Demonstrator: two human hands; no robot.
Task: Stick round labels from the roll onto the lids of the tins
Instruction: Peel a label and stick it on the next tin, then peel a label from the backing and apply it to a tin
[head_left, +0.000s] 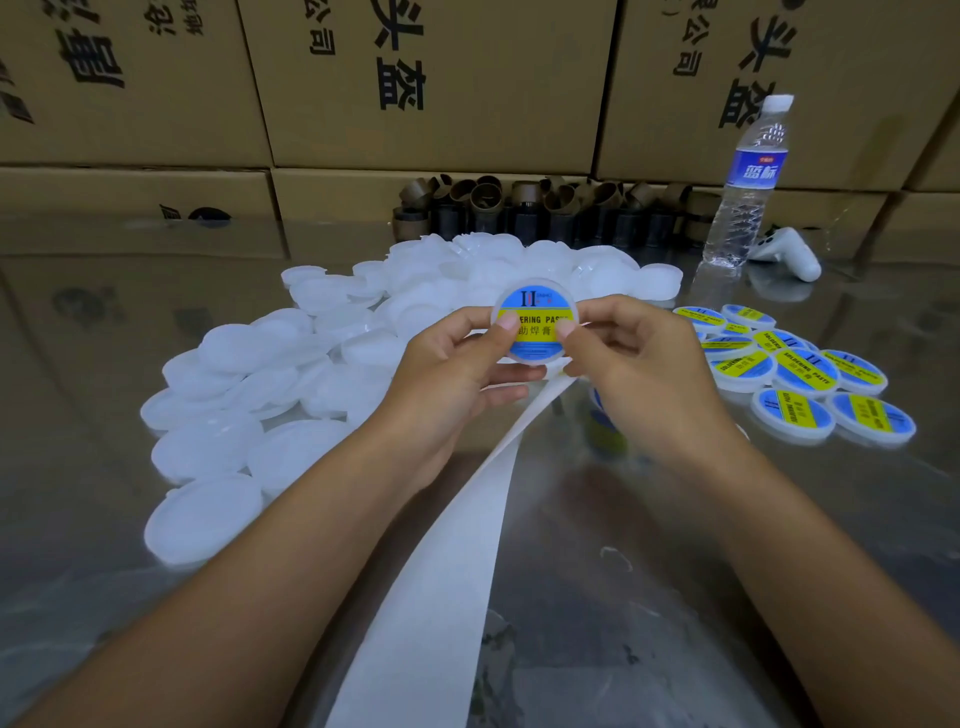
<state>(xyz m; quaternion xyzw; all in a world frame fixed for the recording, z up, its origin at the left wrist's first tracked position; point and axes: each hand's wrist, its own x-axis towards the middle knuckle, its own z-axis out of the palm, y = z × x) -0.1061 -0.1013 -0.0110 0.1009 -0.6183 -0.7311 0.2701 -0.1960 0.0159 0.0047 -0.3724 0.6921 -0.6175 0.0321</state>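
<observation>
Strip, likely backing, below; fingers pinch camera-facing lid.

One lid held up, about ten labelled lids lying together, blank lids by the dozen. One bottle, one paper strip, cardboard cores beyond counting.
</observation>
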